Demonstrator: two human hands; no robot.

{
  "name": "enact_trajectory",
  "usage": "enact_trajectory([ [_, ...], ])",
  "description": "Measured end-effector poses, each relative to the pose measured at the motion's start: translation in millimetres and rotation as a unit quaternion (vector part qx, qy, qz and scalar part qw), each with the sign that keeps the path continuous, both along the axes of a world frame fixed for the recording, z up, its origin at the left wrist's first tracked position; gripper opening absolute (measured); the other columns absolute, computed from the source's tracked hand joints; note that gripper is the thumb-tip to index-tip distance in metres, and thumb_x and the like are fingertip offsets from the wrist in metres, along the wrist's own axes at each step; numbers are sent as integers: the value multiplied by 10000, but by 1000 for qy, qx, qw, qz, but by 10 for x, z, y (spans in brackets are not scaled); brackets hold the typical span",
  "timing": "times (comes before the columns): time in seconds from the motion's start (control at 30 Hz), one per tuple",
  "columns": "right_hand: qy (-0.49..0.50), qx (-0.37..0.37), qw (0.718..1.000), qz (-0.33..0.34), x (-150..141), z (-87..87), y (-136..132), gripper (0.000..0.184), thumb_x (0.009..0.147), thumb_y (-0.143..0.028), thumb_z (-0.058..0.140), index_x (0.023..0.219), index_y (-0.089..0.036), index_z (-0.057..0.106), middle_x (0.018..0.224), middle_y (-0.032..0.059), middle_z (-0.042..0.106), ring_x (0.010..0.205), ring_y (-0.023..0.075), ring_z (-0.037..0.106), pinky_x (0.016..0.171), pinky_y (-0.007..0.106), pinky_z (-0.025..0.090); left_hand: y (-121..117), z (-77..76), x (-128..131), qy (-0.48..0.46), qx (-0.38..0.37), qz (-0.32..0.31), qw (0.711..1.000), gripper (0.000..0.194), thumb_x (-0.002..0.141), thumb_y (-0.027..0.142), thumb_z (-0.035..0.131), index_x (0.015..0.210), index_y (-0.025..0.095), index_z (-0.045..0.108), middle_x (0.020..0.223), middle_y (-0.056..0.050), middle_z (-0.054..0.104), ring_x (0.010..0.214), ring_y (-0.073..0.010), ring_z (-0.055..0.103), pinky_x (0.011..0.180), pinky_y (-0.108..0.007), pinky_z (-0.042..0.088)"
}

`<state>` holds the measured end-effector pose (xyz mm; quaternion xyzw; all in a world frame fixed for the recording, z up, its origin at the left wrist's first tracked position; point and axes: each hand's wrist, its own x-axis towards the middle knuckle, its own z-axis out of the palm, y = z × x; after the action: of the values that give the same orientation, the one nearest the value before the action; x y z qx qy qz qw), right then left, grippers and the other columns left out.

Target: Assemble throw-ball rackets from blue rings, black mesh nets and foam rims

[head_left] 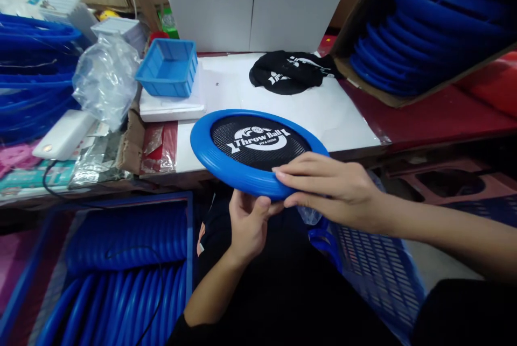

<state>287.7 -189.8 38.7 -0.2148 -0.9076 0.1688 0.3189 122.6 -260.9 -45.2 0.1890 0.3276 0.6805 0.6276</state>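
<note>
A blue throw disc (234, 175) with a black mesh centre printed "Throw Ball" is held at the table's front edge, tilted towards me. My left hand (250, 222) grips its near rim from below, the thumb in front and the other fingers partly hidden underneath. Along the near right rim lies my right hand (331, 182), its fingers over the top and the thumb below, closed on the edge. Behind the disc, on the white work surface (230, 90), rests a pile of black printed mesh pieces (286, 72).
A small blue bin (167, 69) stands on a white block at the left, beside clear plastic bags (107, 77). Blue rings fill a carton (428, 34) at the right and a crate (189, 249) below left. A white carton (210, 12) stands at the back.
</note>
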Motion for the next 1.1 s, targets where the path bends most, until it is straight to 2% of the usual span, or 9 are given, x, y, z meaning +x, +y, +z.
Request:
enact_trajectory([
  [0.2,5,54,998,11,-30,-465,-244,553,963,-118,740,1499,-127,608,1269,207,773,1100,300,723,853,475,704,-279,-391,-32,-16,-69,-1,998,625,663,609,987,1048,193,723,1045,-97,789,945,-256,786,783,-378,703],
  [0.3,9,64,998,2,-9,-643,-347,613,943,-85,743,1531,-103,573,1275,223,771,1140,325,725,878,496,703,-345,-537,-15,-32,-94,4,995,644,596,624,1012,976,192,724,844,-43,762,795,-209,766,729,-348,689],
  [0.43,18,60,998,-16,12,-808,-442,583,916,-55,762,1480,-66,611,1279,233,769,1184,337,712,902,499,702,-343,-681,-8,-39,-126,-5,991,649,529,623,1035,844,167,699,716,-16,717,645,-158,701,664,-308,652],
  [0.6,25,49,998,-36,42,-954,-475,562,946,-83,749,1491,-132,617,1307,193,769,1195,323,721,907,497,708,-276,-802,-5,-39,-125,-26,991,713,420,612,1066,852,148,741,778,-66,756,709,-195,723,687,-313,641],
  [0.77,13,85,996,-27,74,-1031,-457,514,954,-72,725,1458,-75,625,1311,215,764,1224,327,715,933,507,700,-280,-815,-7,-44,-128,-26,990,704,425,653,1048,783,172,678,687,-17,690,651,-170,683,620,-290,612],
  [0.87,-23,116,992,-36,71,-1069,-457,428,988,-83,668,1415,-77,656,1336,222,754,1250,333,714,956,525,689,-318,-734,-11,-42,-110,-15,993,733,470,709,1013,905,213,693,912,-57,767,892,-243,758,740,-345,649],
  [0.93,-41,149,987,-43,49,-1116,-475,370,1003,-89,637,1368,-55,681,1332,230,755,1249,335,721,955,513,687,-340,-665,-6,-35,-108,-13,993,734,508,679,1018,988,227,697,1066,-85,778,1056,-282,752,831,-381,652],
  [0.97,-47,164,984,-46,31,-1149,-491,347,1009,-91,623,1346,-39,690,1328,233,756,1248,334,724,957,502,684,-346,-635,1,-30,-119,-9,992,711,533,642,1027,1001,223,693,1084,-87,775,1064,-276,751,837,-371,648],
  [1.1,-69,173,981,-54,-56,-1324,-592,341,1032,-103,570,1345,-53,698,1361,200,750,1298,303,709,1015,479,653,-311,-585,37,2,-212,52,976,571,609,504,1037,879,166,664,868,-33,745,756,-153,722,664,-237,584],
])
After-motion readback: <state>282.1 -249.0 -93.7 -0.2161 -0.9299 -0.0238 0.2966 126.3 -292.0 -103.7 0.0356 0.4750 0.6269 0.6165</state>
